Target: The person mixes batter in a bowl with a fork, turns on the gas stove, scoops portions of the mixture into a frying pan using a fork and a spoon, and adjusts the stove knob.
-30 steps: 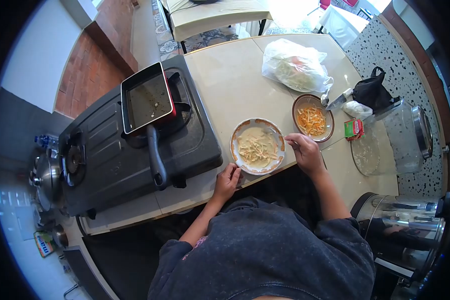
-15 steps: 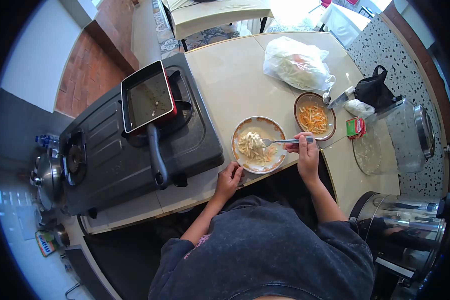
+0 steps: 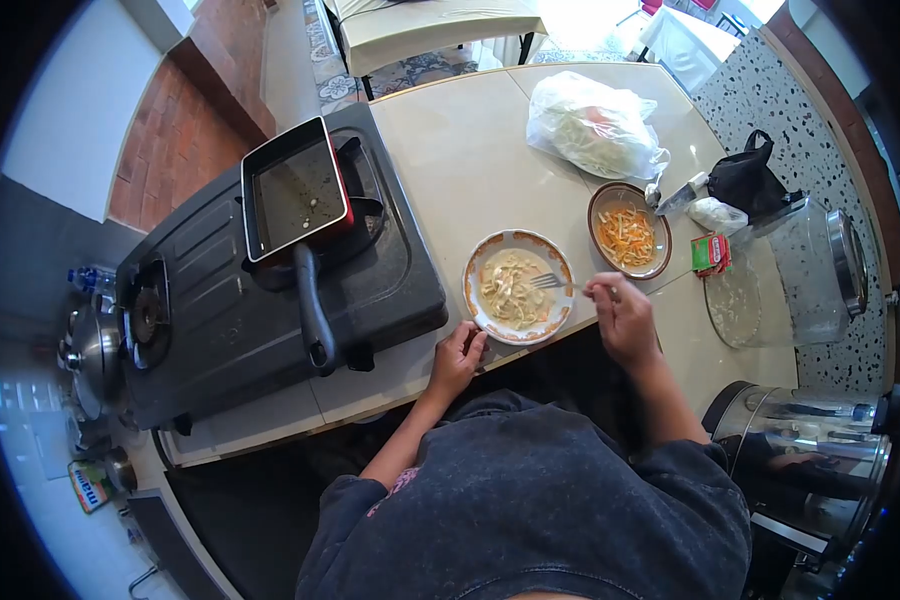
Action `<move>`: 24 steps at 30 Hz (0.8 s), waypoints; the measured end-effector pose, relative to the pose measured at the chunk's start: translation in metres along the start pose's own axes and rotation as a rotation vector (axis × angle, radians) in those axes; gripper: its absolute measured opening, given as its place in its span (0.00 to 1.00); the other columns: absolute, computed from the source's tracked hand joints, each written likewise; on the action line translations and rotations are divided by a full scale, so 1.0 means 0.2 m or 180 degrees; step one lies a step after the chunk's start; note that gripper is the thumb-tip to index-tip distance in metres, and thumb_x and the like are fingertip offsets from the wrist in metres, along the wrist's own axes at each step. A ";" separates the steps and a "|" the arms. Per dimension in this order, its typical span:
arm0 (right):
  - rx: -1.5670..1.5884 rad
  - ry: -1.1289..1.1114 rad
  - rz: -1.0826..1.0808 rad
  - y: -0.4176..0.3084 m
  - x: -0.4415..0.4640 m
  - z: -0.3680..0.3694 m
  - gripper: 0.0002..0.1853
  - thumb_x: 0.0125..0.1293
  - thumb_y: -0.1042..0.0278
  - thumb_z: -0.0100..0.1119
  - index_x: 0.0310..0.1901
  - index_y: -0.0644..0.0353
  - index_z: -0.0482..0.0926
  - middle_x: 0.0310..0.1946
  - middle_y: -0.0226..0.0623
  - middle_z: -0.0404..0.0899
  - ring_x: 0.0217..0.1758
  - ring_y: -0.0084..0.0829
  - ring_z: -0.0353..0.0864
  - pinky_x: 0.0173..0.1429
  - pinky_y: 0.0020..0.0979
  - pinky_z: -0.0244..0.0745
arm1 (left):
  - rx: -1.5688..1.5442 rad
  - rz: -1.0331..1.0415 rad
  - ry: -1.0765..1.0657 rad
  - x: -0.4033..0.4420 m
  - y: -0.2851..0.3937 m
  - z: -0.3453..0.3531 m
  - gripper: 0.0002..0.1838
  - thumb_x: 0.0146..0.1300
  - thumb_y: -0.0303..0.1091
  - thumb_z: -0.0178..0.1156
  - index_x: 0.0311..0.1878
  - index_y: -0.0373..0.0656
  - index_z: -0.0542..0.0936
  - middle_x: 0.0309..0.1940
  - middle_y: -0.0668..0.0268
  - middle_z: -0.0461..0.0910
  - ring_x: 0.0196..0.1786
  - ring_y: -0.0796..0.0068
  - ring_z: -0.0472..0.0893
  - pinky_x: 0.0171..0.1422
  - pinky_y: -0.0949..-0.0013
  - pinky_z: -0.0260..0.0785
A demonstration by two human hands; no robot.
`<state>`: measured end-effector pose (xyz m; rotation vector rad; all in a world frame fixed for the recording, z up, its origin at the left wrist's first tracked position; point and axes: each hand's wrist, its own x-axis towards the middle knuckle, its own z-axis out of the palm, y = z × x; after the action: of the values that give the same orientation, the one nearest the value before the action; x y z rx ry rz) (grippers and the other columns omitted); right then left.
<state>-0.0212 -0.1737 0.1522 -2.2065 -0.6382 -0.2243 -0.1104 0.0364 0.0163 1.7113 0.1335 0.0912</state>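
Observation:
My right hand (image 3: 625, 318) is closed around a fork (image 3: 547, 281), whose tines are over the right part of a plate with an orange-patterned rim (image 3: 471, 262). In the plate lies a wet, pale mixture of shreds (image 3: 511, 292) with bits of orange. My left hand (image 3: 458, 360) has its fingers curled at the plate's near-left rim, pinching the edge. Just beyond my right hand sits a brown-rimmed bowl (image 3: 596, 228) holding orange and white shreds (image 3: 627, 236).
On the left, a black stove (image 3: 210, 300) bears a rectangular red pan (image 3: 295, 200) with oil, its handle pointing toward me. A plastic bag (image 3: 598, 125), a knife (image 3: 680, 198), a red-green packet (image 3: 711, 255) and a glass jar (image 3: 790, 285) are at the right.
The fork has risen off the mixture and tilted, and my right hand has drawn back slightly toward me. The heaped mixture now lies flatter. My left hand stays at the rim.

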 end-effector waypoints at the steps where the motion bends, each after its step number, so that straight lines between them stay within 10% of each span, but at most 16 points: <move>1: -0.0288 0.0048 -0.0033 -0.01 0.02 -0.03 0.03 0.61 0.73 0.50 0.34 0.62 0.71 0.24 0.45 0.75 0.29 0.43 0.77 0.33 0.36 0.70 | 0.0024 -0.0017 -0.0022 0.00 0.00 0.00 0.07 0.62 0.32 0.52 0.34 0.38 0.71 0.21 0.64 0.77 0.24 0.78 0.77 0.29 0.74 0.69; 6: -0.0506 0.0201 0.0456 0.06 0.04 0.02 0.06 0.64 0.72 0.45 0.32 0.64 0.69 0.20 0.43 0.74 0.23 0.41 0.77 0.29 0.35 0.71 | -0.0018 -0.0011 0.0002 0.00 -0.01 0.01 0.07 0.62 0.32 0.52 0.34 0.38 0.71 0.21 0.64 0.77 0.23 0.78 0.77 0.29 0.74 0.68; 12: 0.1486 0.0519 0.1771 0.20 -0.05 0.25 0.12 0.69 0.66 0.38 0.33 0.65 0.68 0.20 0.37 0.76 0.23 0.23 0.79 0.27 0.24 0.76 | -0.0042 0.0070 0.0004 0.00 -0.02 0.01 0.08 0.63 0.33 0.52 0.34 0.38 0.71 0.21 0.66 0.77 0.23 0.80 0.76 0.28 0.75 0.68; 24: 0.1239 0.0746 0.0818 0.06 0.02 0.19 0.09 0.68 0.69 0.40 0.37 0.65 0.67 0.24 0.40 0.78 0.28 0.28 0.82 0.32 0.26 0.77 | -0.0117 -0.0001 -0.0017 0.00 -0.01 0.00 0.07 0.63 0.33 0.52 0.35 0.39 0.72 0.21 0.66 0.76 0.23 0.80 0.75 0.28 0.75 0.67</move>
<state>-0.0126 -0.1497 0.1206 -1.8280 -0.2396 -0.2017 -0.1105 0.0360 0.0141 1.6746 0.1273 0.0883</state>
